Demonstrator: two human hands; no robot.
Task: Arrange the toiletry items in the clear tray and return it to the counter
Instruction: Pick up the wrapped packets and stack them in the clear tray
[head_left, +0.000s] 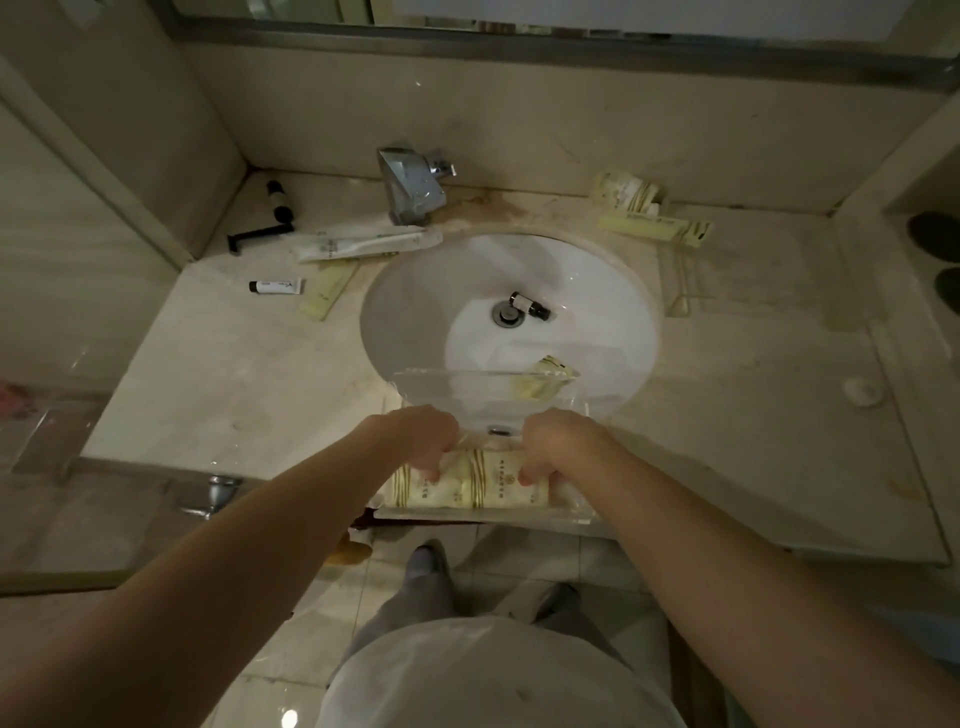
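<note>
The clear tray (483, 387) rests over the front edge of the sink, reaching past the counter's front edge. Cream toiletry packets (478, 488) with gold stripes lie in its near end, and another packet (545, 376) lies at its far end. My left hand (421, 441) and my right hand (561, 447) both press fingers down onto the near packets. A small dark bottle (530, 305) lies in the sink by the drain. A white toothbrush packet (369, 243), a small white tube (275, 286) and a black razor (260, 236) lie on the counter at left.
A chrome faucet (413, 184) stands behind the white sink (415, 312). More cream packets (652, 215) lie at the back right of the counter. A black bottle (280, 200) lies in the back left corner. Walls enclose the counter on both sides.
</note>
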